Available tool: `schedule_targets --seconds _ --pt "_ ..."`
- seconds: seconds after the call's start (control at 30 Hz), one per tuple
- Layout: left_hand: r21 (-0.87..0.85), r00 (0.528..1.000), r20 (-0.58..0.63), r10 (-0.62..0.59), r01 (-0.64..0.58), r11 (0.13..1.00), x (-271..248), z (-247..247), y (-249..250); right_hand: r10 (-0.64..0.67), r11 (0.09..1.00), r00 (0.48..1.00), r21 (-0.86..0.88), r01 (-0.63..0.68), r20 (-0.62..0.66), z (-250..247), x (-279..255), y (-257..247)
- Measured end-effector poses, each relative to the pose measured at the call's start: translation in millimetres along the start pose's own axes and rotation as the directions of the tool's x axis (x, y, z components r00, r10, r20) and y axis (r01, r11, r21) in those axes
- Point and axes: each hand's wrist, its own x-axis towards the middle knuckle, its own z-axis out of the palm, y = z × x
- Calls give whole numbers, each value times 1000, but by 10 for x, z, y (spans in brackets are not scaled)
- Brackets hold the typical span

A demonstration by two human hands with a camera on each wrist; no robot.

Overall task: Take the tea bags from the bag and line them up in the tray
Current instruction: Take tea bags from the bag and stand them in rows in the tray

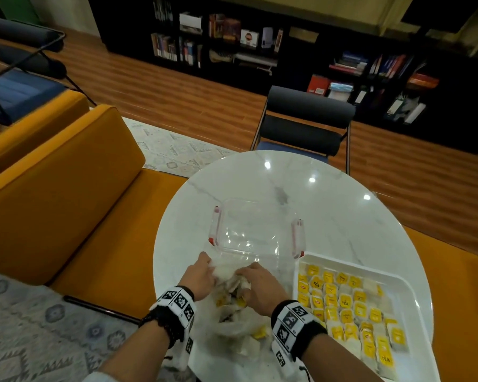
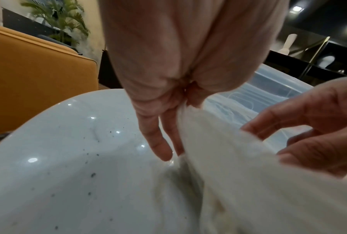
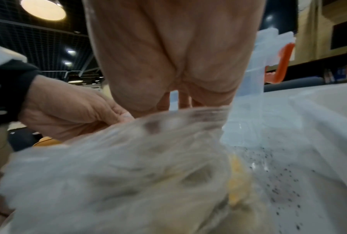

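Note:
A clear plastic bag (image 1: 240,326) with several yellow-tagged tea bags (image 1: 260,332) inside lies at the near middle of the table. My left hand (image 1: 202,272) pinches the bag's far left edge; in the left wrist view the fingers (image 2: 164,150) hold the white film (image 2: 238,182). My right hand (image 1: 260,288) sits at the bag's mouth, its fingers (image 2: 288,126) curled over the opposite edge. In the right wrist view the blurred bag (image 3: 118,174) hides those fingertips. The white tray (image 1: 351,267) at the right holds rows of tea bags (image 1: 345,301).
An open clear container (image 1: 249,230) with red latches stands just beyond my hands on the round white marble table (image 1: 329,194). An orange sofa (image 1: 66,202) runs along the left and a dark chair (image 1: 307,125) stands at the far side. Dark specks dot the tabletop.

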Motion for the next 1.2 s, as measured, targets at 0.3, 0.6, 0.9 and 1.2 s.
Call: schedule_targets --seconds 0.3,0.6,0.9,1.2 --pt "222 995 88 38 -57 974 16 51 78 78 997 997 -17 -78 -16 7 -59 30" --pt "140 998 57 27 -34 990 -30 38 -7 15 961 1000 -277 -18 -12 3 -71 -117" --pt "-11 999 27 -24 24 1000 -72 48 -52 -96 958 990 -262 120 102 131 -25 -148" --pt "-147 985 58 -162 168 975 -152 32 -112 -43 938 999 -345 48 21 132 25 -188"
